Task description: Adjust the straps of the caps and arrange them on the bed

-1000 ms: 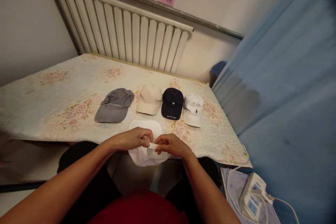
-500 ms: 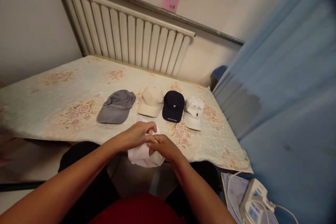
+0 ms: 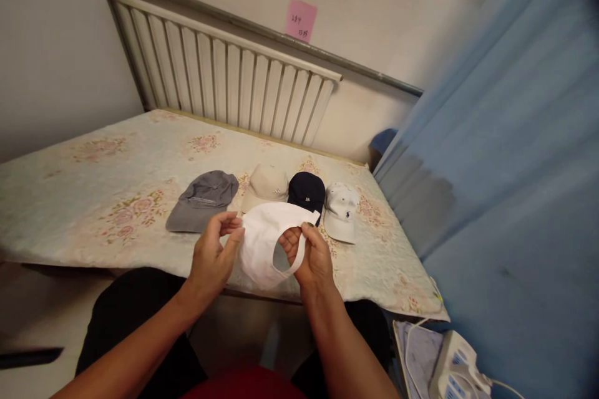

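A white baseball cap (image 3: 262, 240) is held up above the near edge of the bed, its back opening and strap turned toward me. My right hand (image 3: 316, 255) grips the strap end between thumb and fingers, and some fingers show through the opening. At the cap's left side, my left hand (image 3: 213, 252) has its thumb and curled fingers on the edge. Behind it, a grey cap (image 3: 206, 199), a beige cap (image 3: 269, 184), a navy cap (image 3: 306, 190) and a white cap with a small dark logo (image 3: 341, 212) lie in a row. The held cap partly covers the beige and navy ones.
The caps rest on a bed with a floral cover (image 3: 103, 193). A radiator (image 3: 224, 75) and a pink note (image 3: 301, 20) are at the wall. On the right hangs a blue curtain (image 3: 505, 187), with a white power strip (image 3: 461, 365) and cables below it.
The white cap has been raised and turned so its back opening faces me. My hands, close together before, have moved apart to its two sides.
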A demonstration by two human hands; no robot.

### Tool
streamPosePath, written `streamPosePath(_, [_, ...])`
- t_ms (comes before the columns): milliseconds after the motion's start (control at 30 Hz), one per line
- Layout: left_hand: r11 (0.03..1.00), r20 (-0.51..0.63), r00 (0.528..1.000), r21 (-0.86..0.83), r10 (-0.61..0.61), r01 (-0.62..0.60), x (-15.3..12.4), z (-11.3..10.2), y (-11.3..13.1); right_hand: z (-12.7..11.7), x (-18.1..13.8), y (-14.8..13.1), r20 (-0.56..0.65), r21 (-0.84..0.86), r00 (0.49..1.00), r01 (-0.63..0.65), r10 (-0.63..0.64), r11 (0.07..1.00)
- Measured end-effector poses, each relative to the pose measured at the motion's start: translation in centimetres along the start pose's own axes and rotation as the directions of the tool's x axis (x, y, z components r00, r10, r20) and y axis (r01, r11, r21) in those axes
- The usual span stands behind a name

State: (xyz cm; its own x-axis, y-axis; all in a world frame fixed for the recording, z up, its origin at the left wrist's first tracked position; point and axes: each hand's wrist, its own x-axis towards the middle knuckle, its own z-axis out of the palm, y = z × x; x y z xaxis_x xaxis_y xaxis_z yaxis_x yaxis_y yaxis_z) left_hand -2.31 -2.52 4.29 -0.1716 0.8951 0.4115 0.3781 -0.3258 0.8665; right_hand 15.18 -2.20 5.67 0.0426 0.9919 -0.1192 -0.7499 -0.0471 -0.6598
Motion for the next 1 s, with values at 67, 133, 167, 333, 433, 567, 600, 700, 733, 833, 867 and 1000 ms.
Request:
streamPosePath(67, [0.998, -0.003, 0.998, 0.019, 0.066, -0.066, -1.2, 0.7, -0.8, 0.2, -0.1, 0.0, -0.019, 0.052, 1.0, 0.019, -0.018, 0.998])
streamPosePath(133, [0.983, -0.002, 0.985, 0.058, 0.174, -0.173, -2.4, 1.4, -1.5, 0.2, -0.2, 0.1, -0.034, 0.055, 0.998, 0.049, -0.047, 0.997])
streamPosePath(167, [0.968, -0.001, 0.971, 0.079, 0.238, -0.237, -2.9, 1.6, -1.6, 0.2, -0.3, 0.1, -0.048, 0.046, 0.997, 0.068, -0.066, 0.997])
streamPosePath(333, [0.858, 0.023, 0.876, 0.191, 0.482, -0.477, -4.9, 2.7, -1.3, 0.0, -0.5, 0.3, -0.09, 0.048, 0.987, 0.14, -0.135, 0.989])
streamPosePath(433, [0.818, 0.05, 0.864, 0.297, 0.502, -0.492, -5.2, 3.4, -1.2, 0.0, -0.7, 0.6, -0.1, 0.099, 0.985, 0.15, -0.14, 0.984])
streamPosePath(567, [0.836, 0.05, 0.901, 0.355, 0.43, -0.419, -4.3, 4.4, -2.4, 0.1, -1.2, 0.8, -0.092, 0.095, 0.982, 0.173, -0.164, 0.98])
streamPosePath(600, [0.851, 0.04, 0.914, 0.349, 0.404, -0.392, -4.0, 4.5, -2.9, 0.1, -1.3, 0.9, -0.074, 0.073, 0.981, 0.187, -0.182, 0.98])
streamPosePath(700, [0.914, 0.047, 0.962, 0.303, 0.27, -0.271, -3.2, 4.7, -4.2, -0.3, -1.7, 1.1, -0.004, -0.014, 0.966, 0.257, -0.257, 0.966])
streamPosePath(733, [0.931, 0.073, 0.973, 0.284, 0.217, -0.229, -3.0, 4.6, -4.5, -0.6, -1.9, 1.3, 0.014, -0.052, 0.956, 0.292, -0.292, 0.955])
streamPosePath(833, [0.962, 0.166, 0.98, 0.227, 0.114, -0.15, -3.1, 4.3, -4.9, -2.2, -2.5, 2.2, 0.087, -0.247, 0.925, 0.38, -0.37, 0.892])
streamPosePath(867, [0.968, 0.184, 0.978, 0.209, 0.101, -0.14, -3.2, 4.3, -4.9, -2.8, -2.8, 2.5, 0.13, -0.344, 0.92, 0.393, -0.371, 0.853])
streamPosePath(1000, [0.98, 0.227, 0.97, 0.158, 0.086, -0.124, -3.9, 4.3, -4.7, -5.5, -3.5, 3.8, 0.224, -0.666, 0.921, 0.383, -0.318, 0.641])
